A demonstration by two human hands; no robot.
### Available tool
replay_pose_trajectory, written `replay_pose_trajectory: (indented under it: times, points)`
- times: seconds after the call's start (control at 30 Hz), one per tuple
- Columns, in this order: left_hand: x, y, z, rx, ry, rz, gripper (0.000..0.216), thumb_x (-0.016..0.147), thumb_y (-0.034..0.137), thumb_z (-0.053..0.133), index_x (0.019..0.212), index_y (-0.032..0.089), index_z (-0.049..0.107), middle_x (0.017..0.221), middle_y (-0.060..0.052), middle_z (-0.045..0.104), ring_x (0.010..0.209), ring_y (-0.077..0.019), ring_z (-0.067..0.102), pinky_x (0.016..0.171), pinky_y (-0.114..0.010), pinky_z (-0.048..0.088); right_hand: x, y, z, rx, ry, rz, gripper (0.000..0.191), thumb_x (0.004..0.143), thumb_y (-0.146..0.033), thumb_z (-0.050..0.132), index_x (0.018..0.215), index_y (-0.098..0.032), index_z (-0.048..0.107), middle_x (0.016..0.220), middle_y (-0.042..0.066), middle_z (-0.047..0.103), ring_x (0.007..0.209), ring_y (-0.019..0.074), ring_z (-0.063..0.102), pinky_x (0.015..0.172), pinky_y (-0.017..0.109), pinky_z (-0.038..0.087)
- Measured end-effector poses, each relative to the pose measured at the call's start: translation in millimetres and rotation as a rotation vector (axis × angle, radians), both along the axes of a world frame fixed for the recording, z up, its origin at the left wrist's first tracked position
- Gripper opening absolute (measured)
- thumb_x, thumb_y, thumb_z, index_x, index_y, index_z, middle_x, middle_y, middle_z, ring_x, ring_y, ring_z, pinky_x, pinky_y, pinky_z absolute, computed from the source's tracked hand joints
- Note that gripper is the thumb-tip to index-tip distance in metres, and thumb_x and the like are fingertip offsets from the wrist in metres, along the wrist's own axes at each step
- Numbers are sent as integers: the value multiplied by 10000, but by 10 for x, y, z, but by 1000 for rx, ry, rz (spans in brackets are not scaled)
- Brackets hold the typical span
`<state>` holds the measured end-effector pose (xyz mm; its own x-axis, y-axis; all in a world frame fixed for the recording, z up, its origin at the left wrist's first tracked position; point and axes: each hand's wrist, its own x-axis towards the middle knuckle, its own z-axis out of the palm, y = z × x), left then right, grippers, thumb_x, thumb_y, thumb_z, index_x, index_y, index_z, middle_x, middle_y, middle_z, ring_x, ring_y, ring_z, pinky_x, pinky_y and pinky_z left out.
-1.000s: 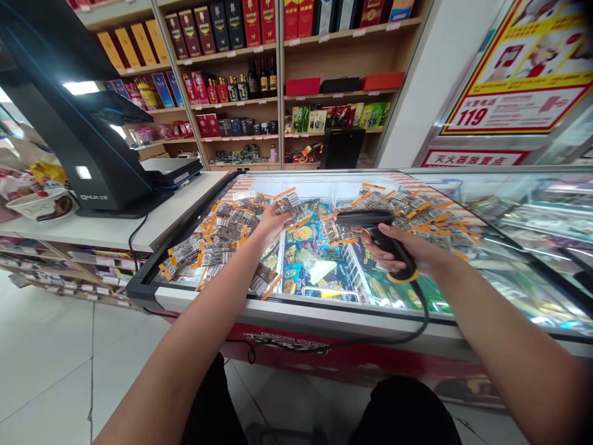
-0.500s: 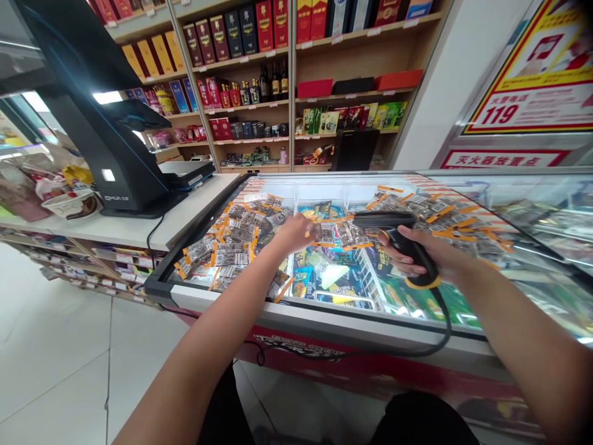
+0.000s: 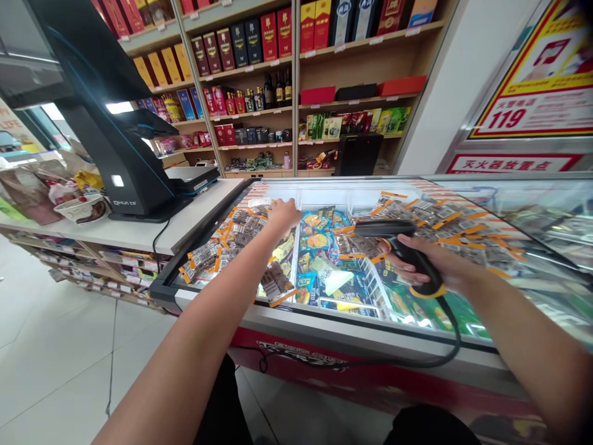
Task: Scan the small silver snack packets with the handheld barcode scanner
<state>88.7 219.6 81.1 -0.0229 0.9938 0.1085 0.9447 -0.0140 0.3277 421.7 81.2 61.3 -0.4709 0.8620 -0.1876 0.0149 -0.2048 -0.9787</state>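
My right hand [image 3: 417, 262] is wrapped round the grip of a black barcode scanner [image 3: 384, 228], its head pointing left over the glass. Below the scanner head are clear snack packets with orange edges [image 3: 359, 247]; whether my right fingers touch them I cannot tell. My left hand [image 3: 283, 215] reaches over the far right side of the left pile of similar packets [image 3: 241, 232], fingers bent downward and partly hidden, with nothing visible in them. Nearer me, a packet [image 3: 277, 284] lies by the freezer's front edge. Another pile of packets [image 3: 445, 222] spreads on the right.
The packets lie on a glass-topped chest freezer [image 3: 324, 327] with bagged frozen goods [image 3: 319, 241] inside. The scanner's cable [image 3: 398, 363] hangs across the front. To the left, a counter [image 3: 194, 210] carries a black scale terminal [image 3: 134, 185]. Stocked shelves [image 3: 250, 62] stand behind.
My left hand has moved left and away from the packets near the scanner to the left pile. The scanner stays in my right hand, with packets beneath its head. The view has shifted slightly.
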Motion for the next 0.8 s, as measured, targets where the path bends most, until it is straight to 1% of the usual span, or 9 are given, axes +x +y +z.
replay_pose_trajectory:
  times: [0.1,0.17,0.27,0.37,0.47,0.53,0.63,0.7,0.8]
  points:
    - [-195,272,26,13,-20,103,540,1067,338,626,1589,205,652,1722,-286,571,1647,-474,473,1250,-620,465,10,9,-11,-21,1,5,602,907,-780,865,1025,-222,673,629,-50,489,424,64,284,444,233,259]
    - [-292,374,-15,9,-24,101,498,1054,320,650,1535,200,693,1665,-291,630,1649,-479,470,1245,-632,462,31,19,-20,-49,0,-4,610,896,-787,875,1015,-229,658,626,-51,480,423,62,301,447,227,262]
    - [-370,437,-84,16,-32,88,389,1001,240,705,1380,196,781,1542,-289,722,1619,-478,502,1216,-627,479,60,28,-24,-70,-7,-20,594,916,-793,851,1024,-244,652,631,-45,477,426,58,296,445,225,260]
    - [-382,457,-101,66,-63,72,312,948,168,752,1248,218,820,1490,-260,746,1587,-453,538,1209,-581,477,62,24,-15,-54,-18,-19,599,897,-808,850,1030,-259,651,640,-40,468,434,71,287,430,234,240]
    - [-324,449,-74,123,-122,33,371,938,122,768,1282,260,790,1445,-184,771,1436,-378,676,1142,-475,518,37,12,-6,-36,-37,-14,592,907,-803,840,1024,-257,643,643,-33,467,441,84,270,433,258,228]
    - [-228,406,-49,158,-280,30,396,962,115,772,1326,266,740,1365,-134,797,1255,-309,762,1016,-389,559,21,5,-6,-19,-31,-5,588,919,-797,830,1040,-253,643,640,-37,466,440,88,267,442,261,224]
    - [-5,244,-34,168,-751,77,408,971,155,838,1338,229,678,1263,-102,798,1018,-217,780,845,-304,559,9,-10,-2,-2,-4,6,592,923,-786,836,1057,-244,637,638,-48,474,440,81,274,456,249,240]
    - [153,74,-53,142,-1027,74,436,961,175,874,1344,207,669,1224,-95,784,959,-181,759,809,-278,553,3,-27,12,-6,17,2,577,941,-763,836,1057,-236,633,641,-48,488,445,75,291,467,243,258]
    - [321,-205,-132,86,-1217,-16,370,963,186,870,1301,191,720,1121,-77,773,931,-169,744,811,-277,565,-13,-48,39,-10,35,-8,581,934,-740,864,1055,-219,638,642,-51,504,445,63,320,469,226,271]
